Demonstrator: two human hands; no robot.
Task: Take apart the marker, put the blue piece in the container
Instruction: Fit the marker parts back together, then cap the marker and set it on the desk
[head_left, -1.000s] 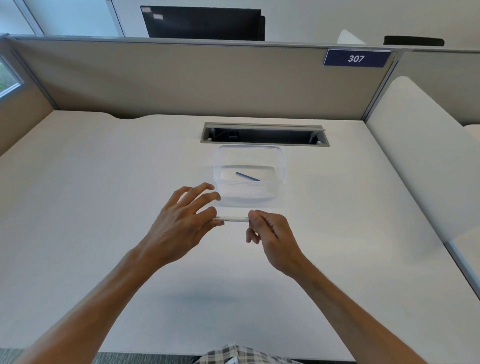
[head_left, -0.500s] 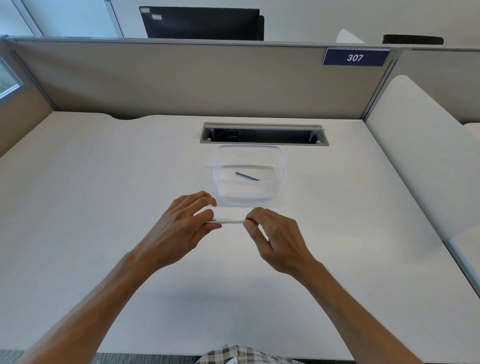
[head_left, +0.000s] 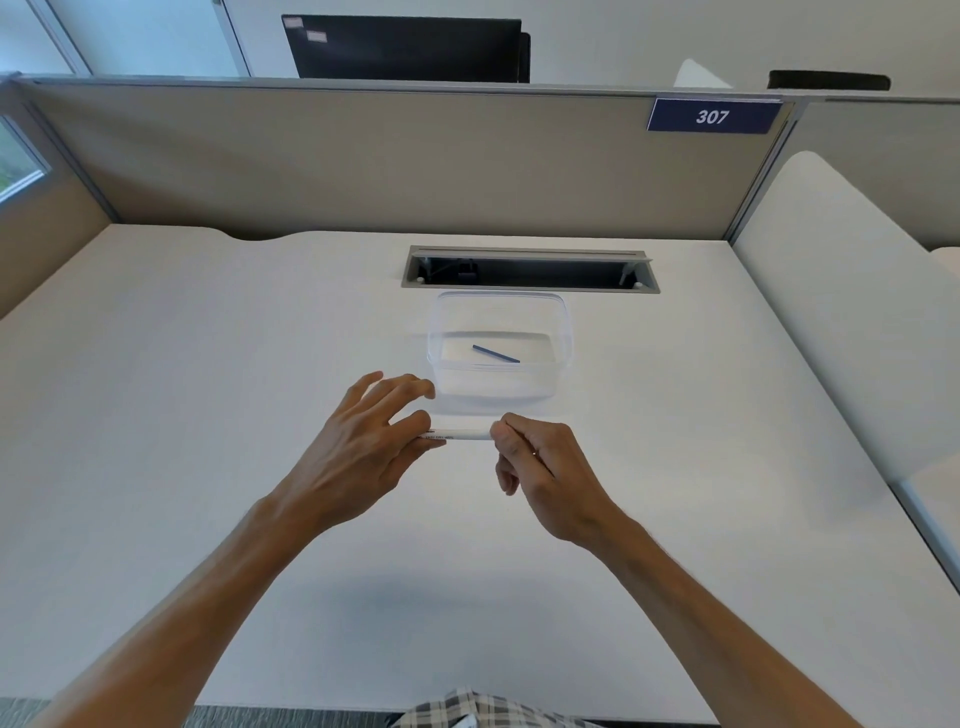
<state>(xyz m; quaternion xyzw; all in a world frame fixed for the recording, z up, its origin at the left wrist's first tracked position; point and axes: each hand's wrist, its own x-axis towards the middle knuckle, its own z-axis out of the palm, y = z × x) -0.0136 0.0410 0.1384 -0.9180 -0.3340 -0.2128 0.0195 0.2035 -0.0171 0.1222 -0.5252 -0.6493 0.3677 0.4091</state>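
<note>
At the centre of the frame a white marker (head_left: 458, 434) is held level above the table (head_left: 208, 415), just below the clear container (head_left: 566, 332). Its left end is pinched by the left hand (head_left: 358, 452) between thumb and forefinger, the other fingers spread and free. Its right end is enclosed by the curled fingers of the right hand (head_left: 545, 467). An end is taken in each hand, apparently so that the barrel can be pulled or twisted against itself. A thin blue piece (head_left: 495, 354) already lies on the container's floor, slanting down to the right. The container is kept close ahead of the hands, presumably to shorten the drop.
</note>
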